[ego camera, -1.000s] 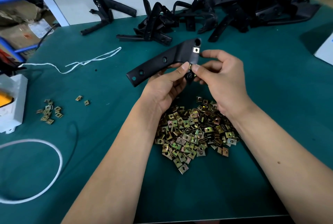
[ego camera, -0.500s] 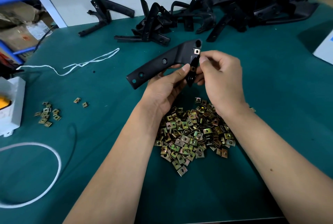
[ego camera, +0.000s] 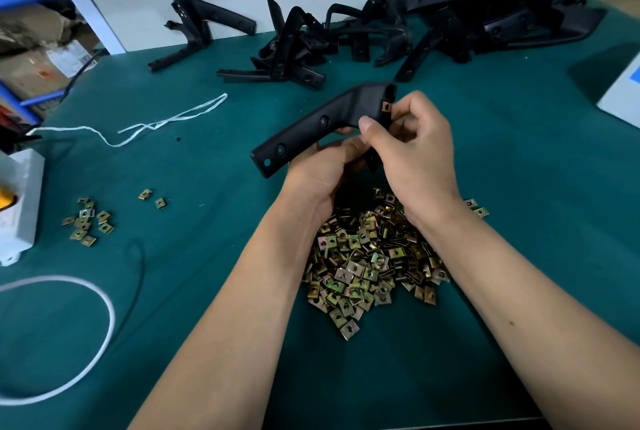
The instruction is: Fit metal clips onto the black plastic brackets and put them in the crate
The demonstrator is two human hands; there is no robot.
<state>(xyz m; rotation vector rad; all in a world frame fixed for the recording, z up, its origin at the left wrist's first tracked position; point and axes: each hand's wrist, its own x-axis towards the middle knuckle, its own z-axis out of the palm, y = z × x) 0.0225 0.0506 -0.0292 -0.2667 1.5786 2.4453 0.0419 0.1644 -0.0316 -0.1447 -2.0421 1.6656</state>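
A black plastic bracket (ego camera: pixel 311 128) is held above the green table. My left hand (ego camera: pixel 325 166) grips it from below, thumb up on its bend. My right hand (ego camera: pixel 415 149) curls round the bracket's right end, fingers by a metal clip (ego camera: pixel 385 106) seated on that end. A heap of brass-coloured metal clips (ego camera: pixel 367 263) lies on the table under my wrists. No crate is in view.
A pile of black brackets (ego camera: pixel 415 24) lines the back edge, one more bracket (ego camera: pixel 201 27) at the back left. Small groups of clips (ego camera: pixel 86 221) lie left. White string (ego camera: pixel 156 124), a white loop (ego camera: pixel 86 343) and a white box (ego camera: pixel 17 201) are at the left.
My right hand has moved up and closed over the bracket's right end. The clip pinched between my thumbs a second ago is out of sight behind the fingers.
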